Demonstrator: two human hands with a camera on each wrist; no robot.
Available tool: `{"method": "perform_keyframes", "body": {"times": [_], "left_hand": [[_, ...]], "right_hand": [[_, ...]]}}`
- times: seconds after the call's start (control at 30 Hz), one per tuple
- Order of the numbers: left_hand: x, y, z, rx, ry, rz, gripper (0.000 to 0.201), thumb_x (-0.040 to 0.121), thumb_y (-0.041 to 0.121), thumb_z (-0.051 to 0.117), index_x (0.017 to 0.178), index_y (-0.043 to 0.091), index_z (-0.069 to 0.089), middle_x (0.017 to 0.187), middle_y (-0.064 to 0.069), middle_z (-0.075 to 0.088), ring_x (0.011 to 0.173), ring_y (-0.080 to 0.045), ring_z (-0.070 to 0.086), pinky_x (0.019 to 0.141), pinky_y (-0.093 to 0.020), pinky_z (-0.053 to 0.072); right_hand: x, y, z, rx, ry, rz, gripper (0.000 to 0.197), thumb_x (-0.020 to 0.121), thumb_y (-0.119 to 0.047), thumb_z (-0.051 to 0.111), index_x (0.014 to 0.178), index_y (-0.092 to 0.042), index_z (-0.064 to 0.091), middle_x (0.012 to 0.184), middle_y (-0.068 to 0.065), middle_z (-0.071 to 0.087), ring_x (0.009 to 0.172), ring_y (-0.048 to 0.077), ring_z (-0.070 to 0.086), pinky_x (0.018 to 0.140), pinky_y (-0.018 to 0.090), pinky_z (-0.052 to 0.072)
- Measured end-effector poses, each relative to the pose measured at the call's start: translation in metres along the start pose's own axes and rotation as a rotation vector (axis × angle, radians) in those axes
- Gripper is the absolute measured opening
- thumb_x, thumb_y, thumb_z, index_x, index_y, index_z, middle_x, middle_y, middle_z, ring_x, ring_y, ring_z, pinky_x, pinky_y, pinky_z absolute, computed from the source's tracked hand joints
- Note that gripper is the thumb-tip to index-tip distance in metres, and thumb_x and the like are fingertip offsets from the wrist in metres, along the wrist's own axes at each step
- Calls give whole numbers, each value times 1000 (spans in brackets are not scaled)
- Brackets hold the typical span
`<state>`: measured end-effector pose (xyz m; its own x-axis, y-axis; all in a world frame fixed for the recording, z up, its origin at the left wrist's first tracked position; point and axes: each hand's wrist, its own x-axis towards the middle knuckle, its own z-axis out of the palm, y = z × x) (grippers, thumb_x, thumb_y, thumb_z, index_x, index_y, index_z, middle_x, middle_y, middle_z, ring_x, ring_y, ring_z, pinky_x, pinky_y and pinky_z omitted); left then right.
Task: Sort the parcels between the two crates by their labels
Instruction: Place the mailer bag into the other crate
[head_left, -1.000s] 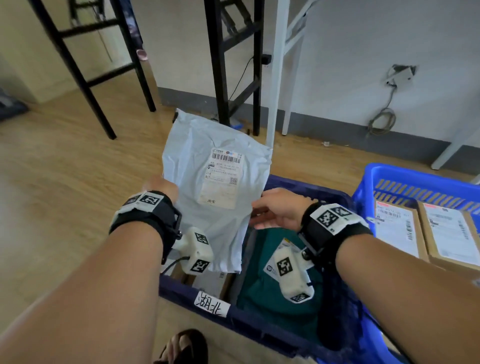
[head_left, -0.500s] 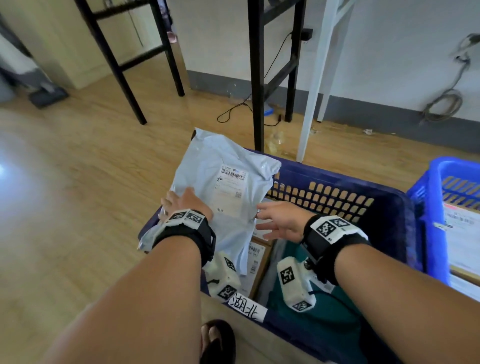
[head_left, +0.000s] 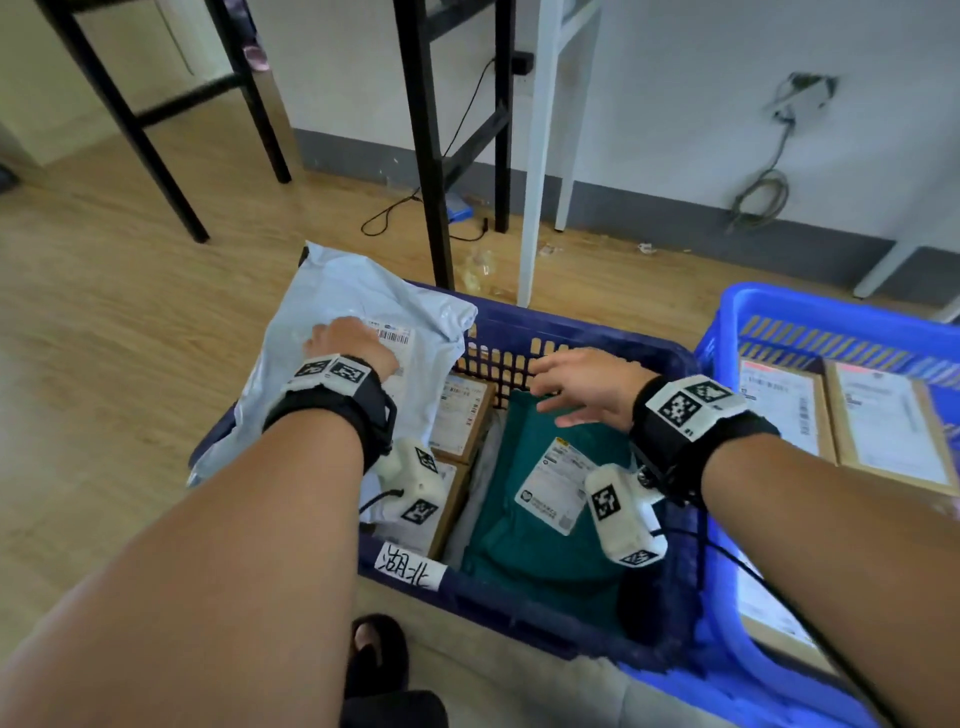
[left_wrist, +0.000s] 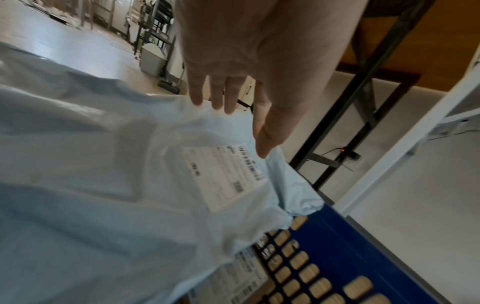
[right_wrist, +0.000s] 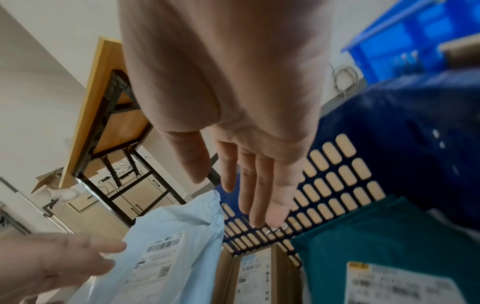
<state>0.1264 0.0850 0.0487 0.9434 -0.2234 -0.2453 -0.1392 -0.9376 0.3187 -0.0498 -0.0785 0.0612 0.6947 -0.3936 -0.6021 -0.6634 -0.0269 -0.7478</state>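
Lowered since a second ago, the pale mailer (head_left: 332, 332) is now laid across the far-left corner of the dark crate (head_left: 587, 332), its far edge hanging over the rim; earlier it was held upright in front of the camera. The left hand (head_left: 353, 345) is seen resting flat on it, fingers straight, fingertips (left_wrist: 218, 100) touching the plastic just left of the label (left_wrist: 223, 176). Nothing is gripped. The right hand (head_left: 587, 384) has been drawn off the mailer and hovers with fingers spread and loose above the crate's middle, holding nothing, just over the green mailer (head_left: 524, 551). That one is laid flat in the crate's right half, label up. Brown boxes (head_left: 462, 415) are packed between the two mailers, partly covered by the pale one. A handwritten tag (head_left: 410, 566) is stuck on the crate's near rim. To the right, touching it, a bright blue crate (head_left: 831, 317) is seen with two labelled boxes (head_left: 883, 431) inside. Both crates are set on a wooden floor (head_left: 104, 312); black table legs (head_left: 426, 156) and a white leg (head_left: 540, 156) stand beyond, against a white wall with a grey skirting. A coiled cable (head_left: 758, 197) hangs at far right.
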Motion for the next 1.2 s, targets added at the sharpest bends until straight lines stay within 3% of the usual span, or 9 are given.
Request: {"method": "perform_keyframes", "body": {"times": [0.1, 0.27, 0.4, 0.47, 0.6, 0.8, 0.93, 1.07, 1.2], "left_hand": [[-13, 19, 4, -7, -88, 88, 44, 80, 20, 70, 123, 23, 62, 135, -4, 54, 125, -26, 49, 104, -35, 41], [-42, 49, 38, -5, -324, 170, 38, 88, 23, 65, 122, 6, 63, 126, -11, 61, 116, -26, 58, 100, -37, 47], [-48, 70, 92, 101, -536, 184, 70, 73, 45, 70, 133, 12, 54, 134, -6, 58, 112, -22, 61, 95, -38, 52], [-54, 81, 108, 133, -615, 194, 67, 82, 44, 66, 138, 10, 49, 137, -7, 54, 118, -24, 58, 100, -38, 48], [-61, 92, 136, 217, -665, 178, 56, 99, 38, 45, 144, 5, 38, 149, -12, 39, 133, -27, 43, 108, -33, 37], [-51, 93, 156, 274, -720, 140, 59, 96, 39, 53, 143, 6, 40, 148, -11, 41, 132, -26, 43, 107, -33, 35], [-48, 92, 160, 289, -719, 91, 60, 93, 38, 59, 141, 6, 43, 144, -12, 46, 128, -25, 48, 106, -33, 39], [-47, 88, 158, 249, -726, 31, 67, 82, 42, 71, 135, 7, 49, 135, -10, 55, 120, -25, 55, 105, -34, 42], [-39, 84, 165, 137, -821, -13, 74, 69, 40, 80, 129, 5, 54, 125, -13, 62, 110, -29, 61, 100, -40, 48]], "right_hand": [[-11, 12, -17, -105, 39, -12, 30, 99, -16, 48, 129, -13, 54, 119, 6, 58, 104, 19, 60, 83, 33, 51], [-23, 33, -37, -123, 70, 28, 25, 99, -18, 47, 123, -17, 55, 113, 5, 58, 99, 19, 58, 74, 29, 49], [-27, 46, -51, -84, 80, 63, 25, 99, -18, 48, 122, -14, 56, 108, 8, 57, 92, 20, 56, 76, 29, 47], [-28, 50, -57, -42, 78, 71, 24, 99, -18, 48, 121, -12, 56, 104, 9, 57, 90, 20, 54, 77, 29, 46], [-22, 55, -65, 41, 47, 60, 28, 99, -21, 49, 124, -11, 55, 105, 10, 59, 93, 22, 57, 90, 35, 48], [-10, 58, -65, 60, 10, 57, 25, 98, -22, 49, 121, -14, 56, 106, 8, 61, 95, 21, 60, 98, 40, 48], [-4, 59, -65, 61, -12, 62, 25, 98, -22, 49, 121, -14, 56, 109, 8, 61, 98, 21, 60, 95, 37, 49], [-2, 60, -66, 65, -14, 58, 30, 98, -23, 49, 127, -13, 54, 113, 8, 61, 101, 21, 61, 94, 36, 50], [-4, 60, -65, 58, 2, 47, 32, 99, -22, 49, 129, -12, 53, 112, 9, 61, 101, 21, 61, 94, 35, 50]]}}
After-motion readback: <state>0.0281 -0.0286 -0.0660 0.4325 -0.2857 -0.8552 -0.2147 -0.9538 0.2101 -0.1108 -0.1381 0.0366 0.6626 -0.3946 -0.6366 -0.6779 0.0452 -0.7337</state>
